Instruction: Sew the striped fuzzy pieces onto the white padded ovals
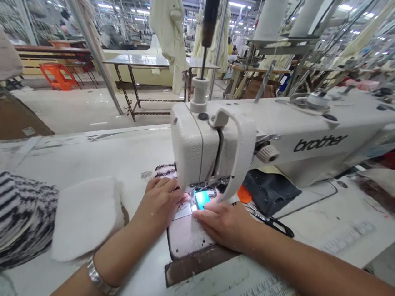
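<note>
My left hand [161, 202] rests on the sewing machine's bed, just left of the needle area, its fingers bent and close together. A striped black-and-white fabric piece [165, 168] shows from behind these fingers, and they press on it. My right hand [227, 221] lies on the other side of the needle, thumb and fingers drawn together; what they pinch is hidden. Between my hands, a small bright blue patch [201, 198] glows under the lamp by the presser foot of the white sewing machine [198, 143]. I cannot tell what the patch is.
At left lie a stack of striped fabric pieces [10, 220] and a white fabric piece [84, 219]. Right of the needle are dark cloth [272, 192], an orange disc [244, 194] and black-handled scissors [282, 227]. Beyond the table stand an orange stool [57, 75] and a metal-framed table [139, 61].
</note>
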`<action>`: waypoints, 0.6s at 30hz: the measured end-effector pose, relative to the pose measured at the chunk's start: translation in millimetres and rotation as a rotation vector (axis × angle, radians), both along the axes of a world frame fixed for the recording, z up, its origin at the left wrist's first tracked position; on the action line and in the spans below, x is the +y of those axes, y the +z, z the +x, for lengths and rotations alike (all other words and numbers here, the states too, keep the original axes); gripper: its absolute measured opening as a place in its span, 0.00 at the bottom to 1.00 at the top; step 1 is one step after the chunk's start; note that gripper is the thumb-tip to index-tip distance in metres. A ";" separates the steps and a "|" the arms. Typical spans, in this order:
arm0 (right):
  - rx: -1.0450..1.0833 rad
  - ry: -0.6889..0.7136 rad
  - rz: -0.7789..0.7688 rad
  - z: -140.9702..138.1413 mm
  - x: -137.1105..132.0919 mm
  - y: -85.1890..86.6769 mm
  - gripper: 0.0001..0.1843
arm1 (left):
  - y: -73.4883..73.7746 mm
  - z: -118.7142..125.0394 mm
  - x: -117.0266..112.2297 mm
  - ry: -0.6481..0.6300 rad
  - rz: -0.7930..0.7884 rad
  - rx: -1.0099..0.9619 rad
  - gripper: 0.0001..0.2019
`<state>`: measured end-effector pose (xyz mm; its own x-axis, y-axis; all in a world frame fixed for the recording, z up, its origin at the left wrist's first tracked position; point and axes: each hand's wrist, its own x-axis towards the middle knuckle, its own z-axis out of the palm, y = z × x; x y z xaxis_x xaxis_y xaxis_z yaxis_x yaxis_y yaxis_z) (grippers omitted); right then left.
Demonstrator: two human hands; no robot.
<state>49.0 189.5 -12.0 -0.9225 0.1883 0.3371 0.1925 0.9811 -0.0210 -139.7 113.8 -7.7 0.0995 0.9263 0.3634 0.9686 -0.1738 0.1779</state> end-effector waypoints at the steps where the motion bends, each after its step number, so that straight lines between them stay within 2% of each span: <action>1: 0.002 0.009 -0.002 0.1 -0.1 -0.3 0.08 | -0.7 -0.2 -0.2 0.002 -0.003 -0.004 0.09; 6: -0.004 0.050 -0.047 0.0 0.7 -0.1 0.10 | -1.2 -0.1 -0.3 0.012 -0.033 -0.047 0.06; 12: -0.051 0.055 -0.062 -1.8 2.1 1.1 0.11 | 4.8 2.8 -2.9 0.001 -0.081 -0.120 0.05; 16: 0.030 0.114 -0.106 4.5 -1.6 10.8 0.13 | 15.9 8.0 -20.5 -0.009 -0.089 -0.213 0.04; 18: 0.136 0.133 -0.197 13.0 -8.1 18.3 0.13 | 25.0 13.4 -37.4 0.016 -0.078 -0.280 0.08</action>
<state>62.0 181.4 6.3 -0.8921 0.1424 0.4289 0.0442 0.9720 -0.2306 -126.2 76.4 17.3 -0.0095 0.9531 0.3023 0.8823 -0.1343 0.4512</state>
